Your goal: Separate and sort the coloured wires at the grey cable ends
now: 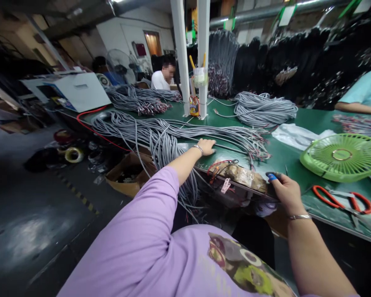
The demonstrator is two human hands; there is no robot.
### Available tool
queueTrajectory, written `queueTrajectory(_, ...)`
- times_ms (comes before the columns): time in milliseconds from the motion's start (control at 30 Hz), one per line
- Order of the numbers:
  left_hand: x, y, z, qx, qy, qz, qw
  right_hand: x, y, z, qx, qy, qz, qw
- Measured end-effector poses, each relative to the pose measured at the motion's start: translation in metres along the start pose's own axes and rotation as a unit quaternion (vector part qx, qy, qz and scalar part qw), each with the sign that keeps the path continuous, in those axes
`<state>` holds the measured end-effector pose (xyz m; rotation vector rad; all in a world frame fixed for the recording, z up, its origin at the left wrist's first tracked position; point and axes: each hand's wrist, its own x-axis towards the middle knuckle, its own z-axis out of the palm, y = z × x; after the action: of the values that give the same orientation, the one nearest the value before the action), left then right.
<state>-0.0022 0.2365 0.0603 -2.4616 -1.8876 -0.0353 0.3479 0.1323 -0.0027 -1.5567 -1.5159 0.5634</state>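
Note:
My left hand (206, 146) reaches forward over the green table, fingers stretched out, at the near side of a long bundle of grey cables (173, 131). Its fingertips lie by a single cable, and I cannot tell whether they touch it. The cables' stripped reddish ends (256, 144) fan out to its right. My right hand (286, 189) is closed at the table's front edge, with blue tape round one digit; whatever is in its fingers is hidden. Just left of it lies a brown-taped block (242, 175) with red and black wires (220, 167) and a pink clip (225, 186).
Red-handled scissors (343, 202) and a green fan (343, 154) are at the right. A coiled cable bundle (264, 108) and white posts (203, 62) stand behind. Two other people (160, 79) sit or stand across the table. A cardboard box (126, 173) is below left.

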Motion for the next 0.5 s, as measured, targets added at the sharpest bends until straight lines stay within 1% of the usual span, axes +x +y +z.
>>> queueTrajectory(67,0.005,0.001,0.0,0.012,-0.014,0.009,1.0,0.001,0.002,0.001,0.008,0.001,-0.001,1.0)
queueTrajectory(133,0.006,0.003,-0.002,0.028,-0.029,0.039,0.998,0.001,0.003,0.001,0.014,0.002,0.0,1.0)
queueTrajectory(233,0.0,0.004,-0.008,0.03,-0.054,0.089,0.994,0.0,0.001,0.001,0.018,0.005,0.005,1.0)
queueTrajectory(300,-0.008,0.002,-0.016,0.016,-0.054,0.104,0.993,-0.001,-0.001,0.002,0.015,0.008,-0.002,1.0)
queueTrajectory(333,-0.013,0.001,-0.022,0.01,-0.046,0.108,0.993,-0.001,-0.001,0.002,0.012,0.008,-0.006,1.0)
queueTrajectory(400,-0.024,-0.001,-0.039,-0.007,-0.007,0.111,0.994,-0.001,-0.001,0.003,0.013,0.006,-0.014,1.0)
queueTrajectory(433,-0.03,0.0,-0.049,-0.018,0.025,0.108,0.994,-0.001,-0.001,0.003,0.015,0.004,-0.016,1.0)
queueTrajectory(467,-0.038,0.001,-0.059,-0.051,0.079,0.109,0.99,-0.001,-0.001,0.004,0.018,0.001,-0.018,1.0)
queueTrajectory(500,-0.046,0.004,-0.069,-0.083,0.11,0.128,0.982,-0.001,-0.001,0.005,0.019,0.001,-0.02,1.0)
